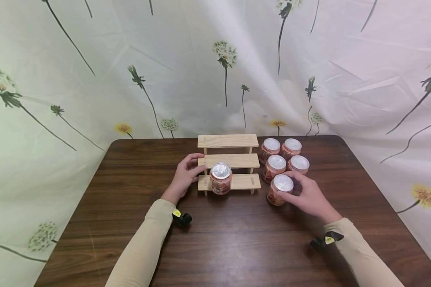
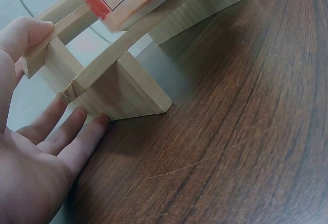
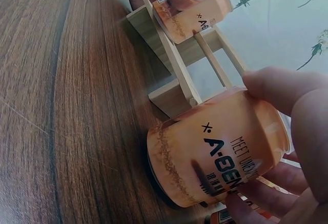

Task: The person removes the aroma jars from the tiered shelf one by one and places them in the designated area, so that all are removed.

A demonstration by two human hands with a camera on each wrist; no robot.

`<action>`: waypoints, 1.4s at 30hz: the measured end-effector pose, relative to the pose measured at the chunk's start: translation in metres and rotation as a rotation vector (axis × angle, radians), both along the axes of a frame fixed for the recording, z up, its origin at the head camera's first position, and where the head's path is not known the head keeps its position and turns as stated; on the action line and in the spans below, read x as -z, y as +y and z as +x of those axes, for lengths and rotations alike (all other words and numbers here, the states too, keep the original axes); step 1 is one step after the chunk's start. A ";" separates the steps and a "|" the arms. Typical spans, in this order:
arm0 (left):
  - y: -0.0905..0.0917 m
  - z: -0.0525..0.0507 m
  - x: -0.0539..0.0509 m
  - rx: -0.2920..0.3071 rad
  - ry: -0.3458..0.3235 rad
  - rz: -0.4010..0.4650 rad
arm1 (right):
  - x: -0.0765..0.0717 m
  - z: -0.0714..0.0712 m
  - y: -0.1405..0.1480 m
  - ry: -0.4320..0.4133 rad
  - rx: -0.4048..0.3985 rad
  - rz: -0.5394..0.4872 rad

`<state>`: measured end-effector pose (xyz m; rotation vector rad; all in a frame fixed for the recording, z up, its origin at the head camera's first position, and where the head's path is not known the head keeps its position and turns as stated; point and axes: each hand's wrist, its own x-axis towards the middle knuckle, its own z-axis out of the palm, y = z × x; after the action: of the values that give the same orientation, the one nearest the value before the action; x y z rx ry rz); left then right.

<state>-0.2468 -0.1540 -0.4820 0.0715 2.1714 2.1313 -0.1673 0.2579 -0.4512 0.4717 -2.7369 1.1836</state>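
Observation:
A three-step wooden display stand [image 1: 233, 160] stands at the table's far side. On its lowest step sits an orange can [image 1: 220, 184] with a silver lid, left of the middle. My left hand [image 1: 184, 175] holds the stand's left end, its thumb and a finger about the middle step; other fingers touch the lower step's end in the left wrist view. To the right of the stand, my right hand [image 1: 308, 197] grips another orange can [image 3: 220, 147] between thumb and fingers. This can is upright; I cannot tell whether its base touches the table.
Several more silver-lidded cans [image 1: 275, 168] stand close together right of the stand, just behind the gripped one. The dark wooden table [image 1: 233, 243] reaches back to a hanging cloth [image 1: 186, 79] printed with dandelions.

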 end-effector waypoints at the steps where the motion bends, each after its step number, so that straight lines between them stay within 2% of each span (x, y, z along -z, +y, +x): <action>1: 0.000 0.000 0.000 0.000 -0.002 0.000 | 0.000 0.000 0.000 -0.001 0.000 0.004; 9: 0.002 -0.001 -0.002 0.001 -0.005 0.007 | -0.007 0.001 0.001 0.015 -0.007 0.033; 13: 0.001 -0.002 -0.002 0.000 -0.007 0.006 | -0.016 0.001 0.000 0.082 -0.028 -0.022; 18: 0.000 -0.002 -0.002 -0.004 -0.006 0.001 | -0.034 0.001 -0.011 0.189 -0.035 -0.090; 27: -0.002 -0.001 -0.001 -0.005 0.001 -0.013 | -0.058 -0.001 -0.057 0.160 -0.139 -0.238; 31: -0.001 -0.001 -0.001 -0.002 -0.004 -0.011 | -0.059 -0.003 -0.080 0.162 -0.190 -0.218; 37: -0.001 0.000 -0.001 -0.007 -0.004 -0.012 | -0.051 -0.011 -0.115 0.171 -0.282 -0.148; 42: -0.001 0.001 -0.001 0.002 0.004 -0.015 | -0.044 -0.016 -0.138 0.194 -0.297 -0.081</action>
<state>-0.2462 -0.1549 -0.4810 0.0770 2.1883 2.1153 -0.1828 0.1200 -0.4070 0.9545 -2.5040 1.2311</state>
